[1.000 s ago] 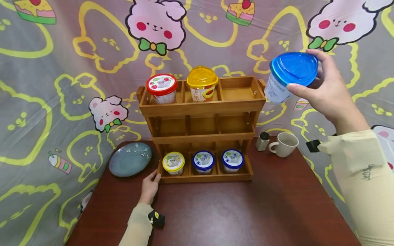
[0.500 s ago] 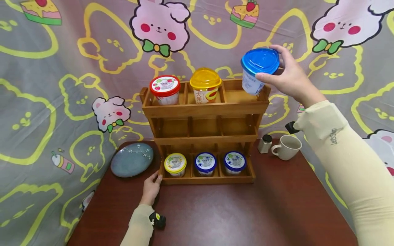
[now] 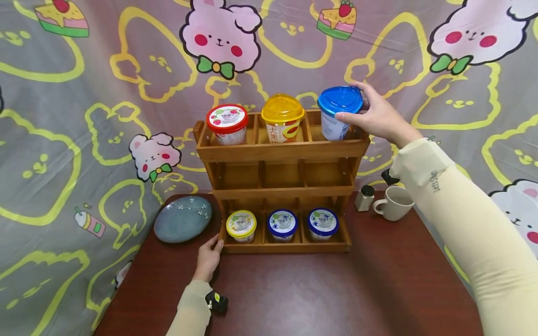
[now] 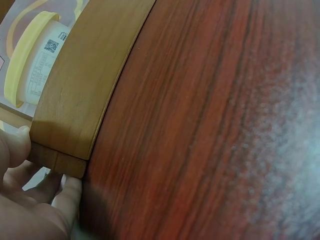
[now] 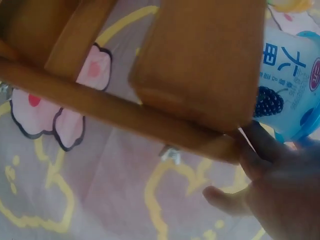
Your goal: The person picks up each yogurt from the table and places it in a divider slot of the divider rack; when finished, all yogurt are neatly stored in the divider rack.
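My right hand (image 3: 380, 114) grips a white yogurt cup (image 3: 334, 128) with a blue lid, thumb and fingers around the lid's rim. The cup stands in or just over the top-right compartment of the wooden rack (image 3: 281, 151); the front board hides its base. In the right wrist view the cup (image 5: 287, 75) carries a blackberry picture. My left hand (image 3: 208, 259) holds the rack's lower left corner, with the thumb and fingers on its end in the left wrist view. The top tier also bears a red-lidded cup (image 3: 229, 123) and a yellow-lidded cup (image 3: 282, 119).
On the bottom tier sit a yellow-lidded tub (image 3: 241, 226) and two blue-lidded tubs, one in the middle (image 3: 283, 225). A blue-grey plate (image 3: 182, 221) lies left of the rack. A small black-capped jar (image 3: 364, 199) and a mug (image 3: 397, 204) stand to the right.
My right hand has carried the blue-lidded yogurt cup leftward and down, from beside the rack to its top-right compartment. The left hand stays at the rack's lower corner.
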A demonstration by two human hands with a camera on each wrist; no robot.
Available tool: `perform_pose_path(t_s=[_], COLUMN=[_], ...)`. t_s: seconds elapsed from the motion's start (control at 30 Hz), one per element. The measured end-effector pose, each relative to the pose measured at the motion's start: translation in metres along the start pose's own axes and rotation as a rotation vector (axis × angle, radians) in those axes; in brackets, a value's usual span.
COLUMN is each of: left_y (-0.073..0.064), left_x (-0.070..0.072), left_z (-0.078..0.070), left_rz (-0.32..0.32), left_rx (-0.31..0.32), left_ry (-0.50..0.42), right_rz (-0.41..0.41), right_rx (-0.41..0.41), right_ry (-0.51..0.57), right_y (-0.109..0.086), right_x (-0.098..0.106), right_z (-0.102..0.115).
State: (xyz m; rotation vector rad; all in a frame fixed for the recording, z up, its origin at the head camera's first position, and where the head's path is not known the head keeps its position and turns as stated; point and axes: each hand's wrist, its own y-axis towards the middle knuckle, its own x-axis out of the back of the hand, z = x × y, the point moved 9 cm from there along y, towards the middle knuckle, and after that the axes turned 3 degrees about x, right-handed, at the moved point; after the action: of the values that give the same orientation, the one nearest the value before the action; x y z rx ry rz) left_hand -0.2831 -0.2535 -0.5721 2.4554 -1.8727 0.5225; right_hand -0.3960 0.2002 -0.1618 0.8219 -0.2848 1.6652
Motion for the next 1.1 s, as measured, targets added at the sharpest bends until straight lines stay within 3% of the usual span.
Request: perform_pose_path(t_s=[0.17,0.63,1.1], left_y=[0.000,-0.001,0.001], left_x=[-0.001,-0.001,-0.002], left_z=[0.000,0.001,0.001], left_rz=[-0.001,0.003,0.009], left_rx=[-0.002,-0.010,0.001], left_ry=[0.007,0.019,0.017], right_rz=[0.013,-0.063,-0.027], right_rx=[-0.001,0.052,0.051], right_ry=[0.006,0.059,0.078], right_y=[0.003,0.000,0.000], right_x=[-0.003,-0.010,-0.010], right_z=[-0.010,-0.015,-0.014])
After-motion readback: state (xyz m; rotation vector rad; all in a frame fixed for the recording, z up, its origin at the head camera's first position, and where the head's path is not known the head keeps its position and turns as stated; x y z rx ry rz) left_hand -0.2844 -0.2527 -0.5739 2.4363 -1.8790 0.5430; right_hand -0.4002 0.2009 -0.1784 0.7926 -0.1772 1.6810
